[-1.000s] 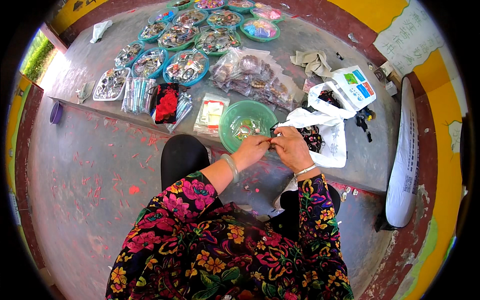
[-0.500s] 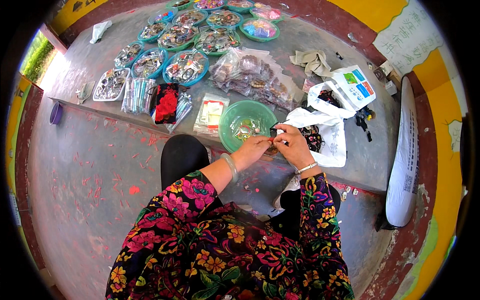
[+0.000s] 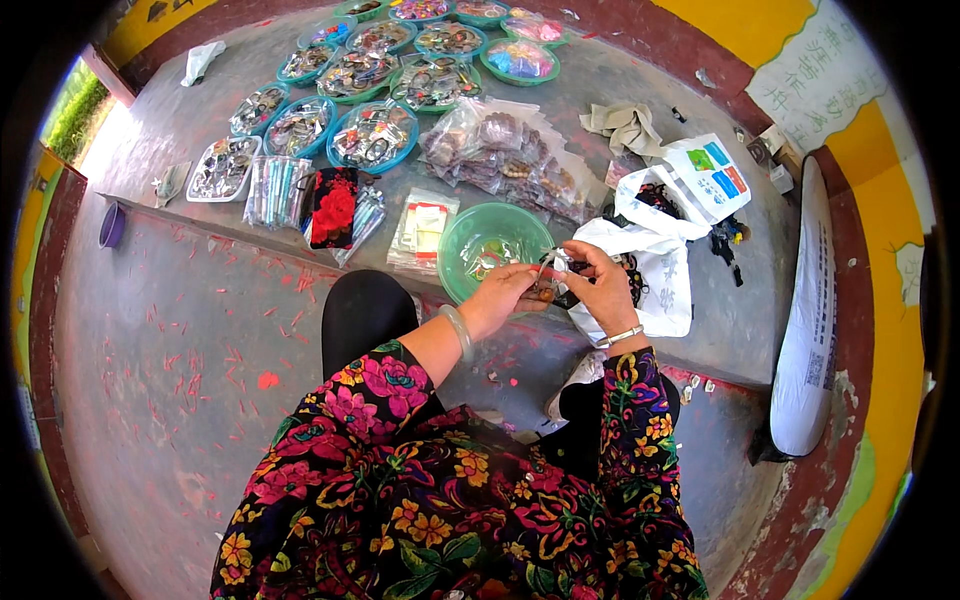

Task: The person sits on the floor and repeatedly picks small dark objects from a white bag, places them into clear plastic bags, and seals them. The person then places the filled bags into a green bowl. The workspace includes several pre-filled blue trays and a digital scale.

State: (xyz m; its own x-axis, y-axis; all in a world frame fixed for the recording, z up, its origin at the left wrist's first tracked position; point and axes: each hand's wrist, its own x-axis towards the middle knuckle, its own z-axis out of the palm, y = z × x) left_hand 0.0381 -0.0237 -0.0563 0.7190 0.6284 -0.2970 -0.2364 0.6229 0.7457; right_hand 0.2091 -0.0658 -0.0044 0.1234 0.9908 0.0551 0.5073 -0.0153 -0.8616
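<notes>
My left hand [image 3: 503,298] and my right hand [image 3: 603,288] meet just in front of the green basin [image 3: 452,232]. Between them is a small item with brown round beads [image 3: 546,294], partly covered by the fingers. The left fingers are closed on it from the left. My right thumb and forefinger pinch a thin dark strand at its upper end; its exact kind is too small to tell. Inside the basin lie a few clear packets with small coloured things. Beside my right hand is an opened white plastic bag [image 3: 668,308] holding dark pieces.
Flat clear packets with red and white cards [image 3: 424,229] lie left of the basin. Bagged bead bracelets [image 3: 515,160] are heaped behind it. Several basins of packaged goods [image 3: 372,135] stand farther back. The raised platform's edge [image 3: 255,232] runs before me; a long wrapped roll [image 3: 808,320] leans at right.
My right hand has shifted slightly right, and its fingers have spread a little from the left hand's. The brown beads show more plainly, and the dark piece above the fingers has changed position.
</notes>
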